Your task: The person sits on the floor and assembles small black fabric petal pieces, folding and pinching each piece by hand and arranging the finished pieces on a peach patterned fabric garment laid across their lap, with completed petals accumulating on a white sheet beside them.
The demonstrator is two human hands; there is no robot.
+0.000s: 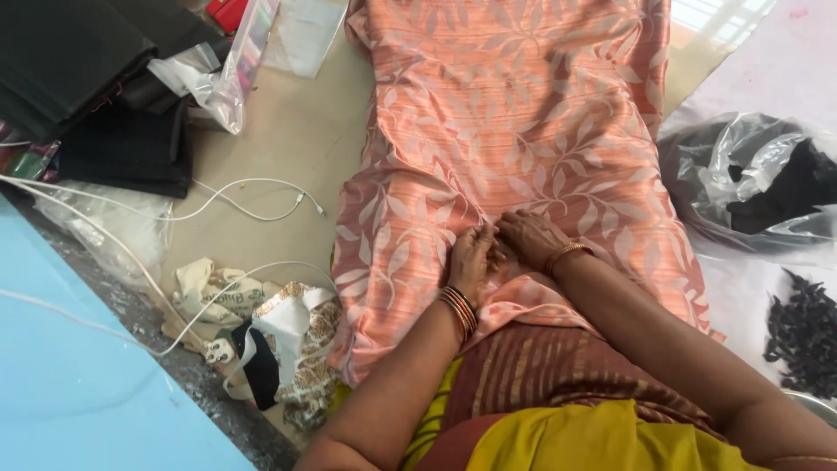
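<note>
A long peach-orange cloth with a pale leaf pattern point(514, 131) lies spread on the floor in front of me. My left hand point(472, 255) and my right hand point(529, 236) meet at its near part. Both pinch a small fold of the cloth between the fingers, fingertips touching each other. Bangles circle both wrists. The near end of the cloth drapes over my lap.
White cables point(244, 205) and a plug point(218, 351) cross the floor at left, beside crumpled printed cloth scraps point(288, 349). Black folded fabric point(122, 148) and clear plastic bags point(222, 78) lie at upper left. A plastic bag with dark cloth point(758, 183) and a heap of dark pieces point(806, 331) sit at right.
</note>
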